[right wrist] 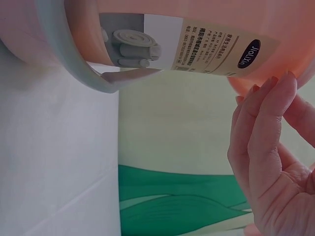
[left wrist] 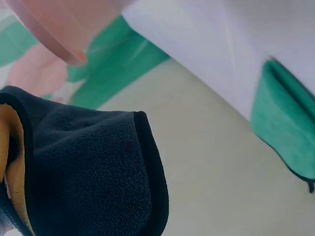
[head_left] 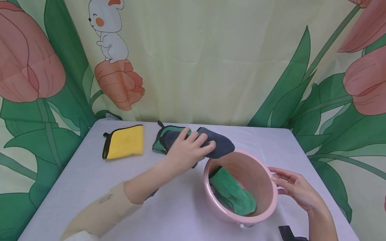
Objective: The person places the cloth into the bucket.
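A folded navy cloth (head_left: 216,142) hangs from my left hand (head_left: 188,150), whose fingers grip it beside the pink bucket's far left rim. In the left wrist view the navy cloth (left wrist: 93,167) has a black edge and a yellow inner face. Inside the pink bucket (head_left: 211,201) lies a green cloth (head_left: 232,192). My right hand (head_left: 297,187) touches the bucket's right rim with its fingertips. Seen from the right wrist, the fingers of the right hand (right wrist: 268,147) are nearly straight against the bucket's outer wall (right wrist: 211,14).
Behind my left hand, another green cloth (head_left: 175,128) with black trim lies partly hidden on the white table (head_left: 120,177). A yellow cloth (head_left: 126,142) lies at the back left. A printed curtain (head_left: 205,67) stands along the table's far edge.
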Available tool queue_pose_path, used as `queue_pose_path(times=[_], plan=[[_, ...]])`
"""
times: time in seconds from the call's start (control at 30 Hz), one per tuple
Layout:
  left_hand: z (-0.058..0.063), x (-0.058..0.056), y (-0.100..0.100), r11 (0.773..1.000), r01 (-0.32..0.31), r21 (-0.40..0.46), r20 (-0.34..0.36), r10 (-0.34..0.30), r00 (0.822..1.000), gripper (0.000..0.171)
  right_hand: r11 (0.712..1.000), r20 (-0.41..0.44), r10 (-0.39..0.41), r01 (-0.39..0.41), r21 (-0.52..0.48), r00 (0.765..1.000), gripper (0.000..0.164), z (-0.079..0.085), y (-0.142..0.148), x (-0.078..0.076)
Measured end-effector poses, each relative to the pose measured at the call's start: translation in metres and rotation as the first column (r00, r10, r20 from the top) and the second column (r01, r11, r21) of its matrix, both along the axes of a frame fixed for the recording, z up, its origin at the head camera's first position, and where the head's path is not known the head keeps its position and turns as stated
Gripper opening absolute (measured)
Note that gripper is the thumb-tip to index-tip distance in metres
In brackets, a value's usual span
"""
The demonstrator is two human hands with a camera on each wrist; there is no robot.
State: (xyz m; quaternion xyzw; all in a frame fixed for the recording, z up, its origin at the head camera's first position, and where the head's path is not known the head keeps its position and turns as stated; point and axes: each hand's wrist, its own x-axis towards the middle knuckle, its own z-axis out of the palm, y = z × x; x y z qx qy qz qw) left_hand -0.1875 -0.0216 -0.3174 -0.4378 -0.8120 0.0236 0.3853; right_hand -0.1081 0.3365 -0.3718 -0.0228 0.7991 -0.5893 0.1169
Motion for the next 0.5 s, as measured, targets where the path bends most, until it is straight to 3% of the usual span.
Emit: queue_pose_path(times=[0.17,0.3,0.5], plan=[[0.000,0.006,0.021,0.997,0.075,0.026,-0.094,-0.073,0.993,0.014,1.000,-0.026,0.019,-0.019,-0.021,0.999,0.036,-0.001,0.001,0.000],[-0.004,0.009,0.035,0.991,0.129,0.042,-0.186,-0.119,0.975,0.013,0.999,-0.032,0.023,-0.024,-0.022,0.999,0.037,-0.001,0.001,0.000],[-0.010,0.019,0.051,0.982,0.186,0.021,-0.204,-0.178,0.963,0.020,1.000,-0.021,0.011,-0.011,-0.005,1.000,0.036,0.000,0.001,0.001]])
